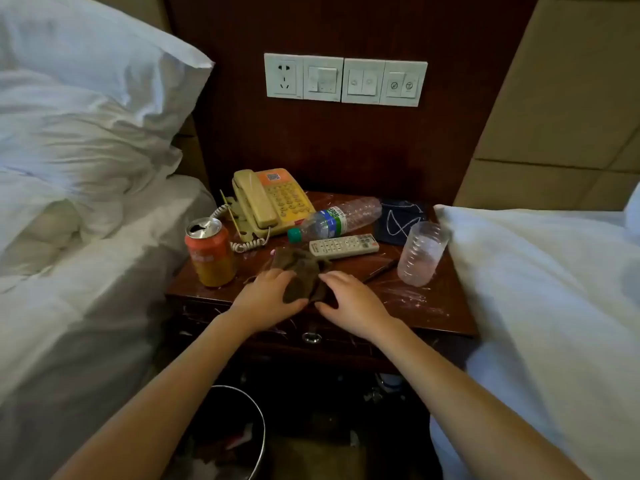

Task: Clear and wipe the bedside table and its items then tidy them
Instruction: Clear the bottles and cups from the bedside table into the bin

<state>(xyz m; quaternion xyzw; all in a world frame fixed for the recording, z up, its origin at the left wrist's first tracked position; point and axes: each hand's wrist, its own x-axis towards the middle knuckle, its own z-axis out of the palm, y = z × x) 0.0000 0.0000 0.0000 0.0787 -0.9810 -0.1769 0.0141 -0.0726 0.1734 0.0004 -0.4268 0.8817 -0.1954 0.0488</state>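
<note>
A dark wooden bedside table (pixel 426 306) carries a brown cloth (pixel 299 271) near its front edge. My left hand (pixel 266 299) and my right hand (pixel 349 301) press on the cloth from either side, fingers curled over it. Behind the cloth lies a white remote (pixel 344 244) and a plastic water bottle (pixel 336 219) on its side. A beige and orange telephone (pixel 272 202) sits at the back left, an opened orange can (pixel 210 252) at the left edge. A clear plastic cup (pixel 422 252) stands at the right, with a dark pen (pixel 381 270) beside it.
A dark pouch with white cord (pixel 401 221) lies at the back right. White beds (pixel 86 271) flank the table on both sides, the right one (pixel 540 289) close to the cup. A waste bin (pixel 242 427) stands on the floor below. A switch panel (pixel 344 79) is on the wall.
</note>
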